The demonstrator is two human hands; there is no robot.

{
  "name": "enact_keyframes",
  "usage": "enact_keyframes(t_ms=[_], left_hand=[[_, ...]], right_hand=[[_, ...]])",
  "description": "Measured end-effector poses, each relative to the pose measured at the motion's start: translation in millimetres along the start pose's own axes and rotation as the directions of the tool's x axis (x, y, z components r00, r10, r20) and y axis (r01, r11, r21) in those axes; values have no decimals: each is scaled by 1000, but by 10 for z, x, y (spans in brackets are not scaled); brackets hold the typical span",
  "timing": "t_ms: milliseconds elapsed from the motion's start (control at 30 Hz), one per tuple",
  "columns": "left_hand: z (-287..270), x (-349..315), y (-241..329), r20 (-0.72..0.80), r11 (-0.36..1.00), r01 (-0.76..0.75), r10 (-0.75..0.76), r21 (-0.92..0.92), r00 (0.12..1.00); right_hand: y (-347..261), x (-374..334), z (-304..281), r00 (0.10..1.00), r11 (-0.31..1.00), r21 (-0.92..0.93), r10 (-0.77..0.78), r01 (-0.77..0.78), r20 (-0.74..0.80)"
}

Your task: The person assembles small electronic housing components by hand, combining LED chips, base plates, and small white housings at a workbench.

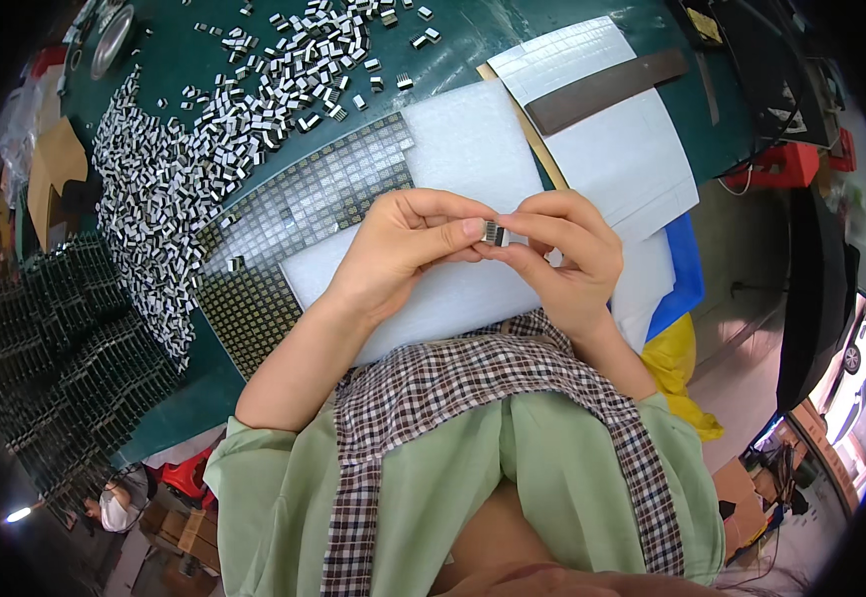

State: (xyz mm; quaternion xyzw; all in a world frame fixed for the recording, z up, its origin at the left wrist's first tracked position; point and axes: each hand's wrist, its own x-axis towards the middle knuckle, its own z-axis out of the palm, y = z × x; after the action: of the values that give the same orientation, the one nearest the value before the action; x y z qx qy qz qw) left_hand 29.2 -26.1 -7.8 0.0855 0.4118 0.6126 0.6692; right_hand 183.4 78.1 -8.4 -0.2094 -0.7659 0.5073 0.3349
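Observation:
Between the fingertips of both hands is a small electronic part (494,233) with a dark ribbed face and a pale side. My left hand (393,244) pinches it from the left with thumb and forefinger. My right hand (570,257) grips it from the right, its fingers bent around the part's edge. Both are held over a white foam sheet (463,129). Left of them, neat rows of similar small parts (304,194) cover much of that sheet. One loose part (235,264) rests on top of the rows.
A large heap of loose small parts (154,189) spreads over the green table (493,30). Dark racks of boards (45,368) stand at the left. On the right lie white sheets (592,70) with a brown strip (607,92) across them. A metal dish (112,42) sits far left.

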Motion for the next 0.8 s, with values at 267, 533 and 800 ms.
enact_keyframes(t_ms=[267,533,800], left_hand=[[71,10,-4,5,1000,-2,2,22,1000],[58,8,-14,41,999,-30,29,26,999],[57,9,2,-20,977,-129,135,169,991]], right_hand=[[-6,-12,10,998,997,52,55,-56,27],[0,-12,-1,992,988,106,107,-113,61],[-28,60,-50,989,986,-164,15,9,148]])
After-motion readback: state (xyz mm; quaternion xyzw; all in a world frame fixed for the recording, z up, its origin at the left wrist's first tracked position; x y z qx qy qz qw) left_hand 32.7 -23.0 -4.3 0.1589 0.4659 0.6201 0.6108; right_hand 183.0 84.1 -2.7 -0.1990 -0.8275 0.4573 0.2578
